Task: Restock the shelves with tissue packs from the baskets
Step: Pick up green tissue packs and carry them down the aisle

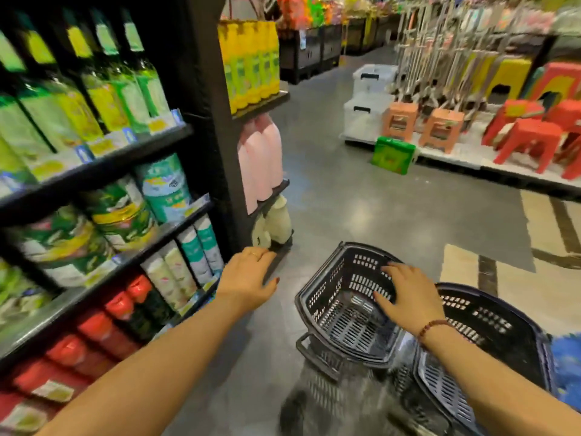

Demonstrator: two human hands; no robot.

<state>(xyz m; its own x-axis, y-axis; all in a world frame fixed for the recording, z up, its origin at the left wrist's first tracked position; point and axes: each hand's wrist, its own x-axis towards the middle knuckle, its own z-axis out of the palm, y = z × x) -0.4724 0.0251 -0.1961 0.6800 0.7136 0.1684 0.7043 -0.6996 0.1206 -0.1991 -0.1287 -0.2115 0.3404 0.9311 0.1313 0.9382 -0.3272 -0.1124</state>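
Note:
Two dark plastic baskets stand on the floor before me. The nearer left basket (330, 313) shows nothing inside, and my right hand (408, 297) hovers over its right rim with fingers spread, holding nothing. The second basket (490, 335) sits to its right, with something blue (566, 372) at the frame edge beside it. My left hand (248, 278) reaches forward, flat and relaxed, near the end post of the dark shelf unit (125, 256). Tissue packs (179, 272) stand in rows on the lower shelves, with red packs (103, 335) on the lowest one.
The shelf unit fills the left side, with green and yellow packs above. Pink bottles (261, 158) sit on its end cap. A green box (393, 154) lies on the floor across the aisle, beside plastic stools (531, 140) and white storage bins (367, 105).

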